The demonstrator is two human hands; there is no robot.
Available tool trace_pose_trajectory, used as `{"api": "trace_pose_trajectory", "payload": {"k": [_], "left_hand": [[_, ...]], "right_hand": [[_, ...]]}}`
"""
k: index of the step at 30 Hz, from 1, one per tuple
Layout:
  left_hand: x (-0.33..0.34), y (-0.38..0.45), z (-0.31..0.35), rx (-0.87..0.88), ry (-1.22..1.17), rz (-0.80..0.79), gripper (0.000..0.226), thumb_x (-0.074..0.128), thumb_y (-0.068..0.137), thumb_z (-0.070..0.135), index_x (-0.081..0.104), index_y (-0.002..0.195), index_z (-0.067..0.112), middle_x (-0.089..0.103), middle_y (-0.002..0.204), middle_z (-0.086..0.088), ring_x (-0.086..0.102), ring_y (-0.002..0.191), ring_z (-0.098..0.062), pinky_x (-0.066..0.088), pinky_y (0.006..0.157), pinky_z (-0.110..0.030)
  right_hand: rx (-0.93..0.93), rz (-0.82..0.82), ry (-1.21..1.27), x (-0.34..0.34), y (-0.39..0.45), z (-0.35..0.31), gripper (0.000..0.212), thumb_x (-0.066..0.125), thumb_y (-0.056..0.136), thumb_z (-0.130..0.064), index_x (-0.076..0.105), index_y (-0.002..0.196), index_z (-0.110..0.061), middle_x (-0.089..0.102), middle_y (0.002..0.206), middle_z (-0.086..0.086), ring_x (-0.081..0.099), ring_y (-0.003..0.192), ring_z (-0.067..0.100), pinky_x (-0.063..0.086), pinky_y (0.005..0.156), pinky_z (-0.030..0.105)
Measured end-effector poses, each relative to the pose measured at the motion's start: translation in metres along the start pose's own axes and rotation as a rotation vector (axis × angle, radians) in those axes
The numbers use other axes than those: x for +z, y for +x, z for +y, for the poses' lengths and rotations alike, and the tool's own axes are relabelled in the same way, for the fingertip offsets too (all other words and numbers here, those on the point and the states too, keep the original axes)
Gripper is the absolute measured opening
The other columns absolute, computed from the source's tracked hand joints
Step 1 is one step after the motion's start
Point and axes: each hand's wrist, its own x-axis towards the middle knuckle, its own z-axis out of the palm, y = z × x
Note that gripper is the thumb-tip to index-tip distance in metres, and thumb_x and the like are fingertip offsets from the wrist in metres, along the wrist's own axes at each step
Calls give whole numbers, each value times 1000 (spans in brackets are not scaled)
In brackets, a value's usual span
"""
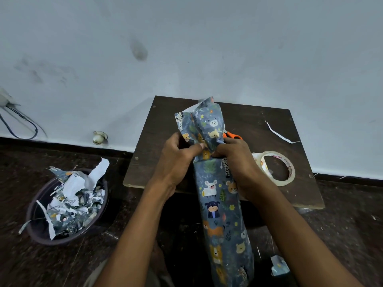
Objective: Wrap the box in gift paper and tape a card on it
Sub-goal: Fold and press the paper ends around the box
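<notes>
A long narrow box [219,206] wrapped in blue gift paper with cartoon animals runs from my lap up onto the dark wooden table [248,125]. Loose paper [207,121] sticks up past the box's far end. My left hand [176,160] pinches that paper from the left at the box's end. My right hand [238,162] grips the paper and the box's side from the right. No card is in view.
A roll of clear tape [275,168] lies on the table right of my right hand. Orange-handled scissors [233,135] lie partly hidden behind the paper. A thin white paper strip [277,132] lies at the back right. A dark bowl [41,230] of paper scraps sits on the floor, left.
</notes>
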Motion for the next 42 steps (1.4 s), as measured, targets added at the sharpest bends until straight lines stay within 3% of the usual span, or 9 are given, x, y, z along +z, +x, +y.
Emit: {"api": "trace_pose_trajectory", "payload": {"k": [3,8,11,14,22,28,32,37,42], "left_hand": [[3,0,2,42,72,93,31,72,69,27,71,98,16,76,91,4,72,86,-13,57,74,-33],[6,0,2,48,52,217,3,68,74,9,68,75,12,70,69,3,60,62,-9,50,62,-32],[8,0,3,16,-16,254,19,63,64,13,69,79,4,73,78,-10,63,68,-16,52,64,-36],[9,1,5,-31,-124,256,7,65,79,0,72,80,1,74,76,-6,66,69,-18,54,65,-34],[-5,14,-1,63,-95,327,32,67,97,20,76,69,9,76,76,-6,64,72,-17,52,70,-35],[-12,14,0,287,142,287,54,64,100,21,43,51,13,39,44,16,30,46,1,27,45,-20],[-14,15,-2,424,281,314,58,61,100,33,33,59,3,32,53,2,27,52,-10,23,49,-30],[3,1,2,142,54,142,52,60,92,58,58,88,6,58,74,-1,53,65,-12,43,62,-31],[11,-4,0,-35,-98,-105,33,75,89,22,64,117,9,77,107,-4,75,95,-21,59,79,-33]], "right_hand": [[-13,-20,-10,1,0,1,43,61,65,-8,61,100,17,61,83,19,61,76,34,47,69,42],[-22,-37,-7,-1,0,2,22,58,80,6,62,99,16,63,83,21,64,75,34,50,71,43],[-30,-33,-1,-1,1,3,21,58,79,6,63,98,14,65,84,21,65,76,35,52,71,43],[-53,-45,16,-2,2,4,29,60,74,0,62,99,14,64,86,22,65,77,36,53,73,47],[-32,-149,-8,-10,1,3,28,58,80,8,66,107,9,70,92,20,70,80,33,58,69,38],[-10,-243,53,-15,1,-4,36,57,85,17,64,119,8,71,110,26,71,87,34,62,69,32],[-23,-279,55,-18,0,-4,40,62,83,14,64,122,8,72,112,23,72,88,32,61,71,32],[-91,-140,73,-14,-2,0,27,52,91,13,64,114,7,73,94,13,73,78,22,58,65,28],[-84,-87,124,-11,-6,-6,26,49,94,10,67,111,2,76,83,7,74,70,19,56,58,26]]}}
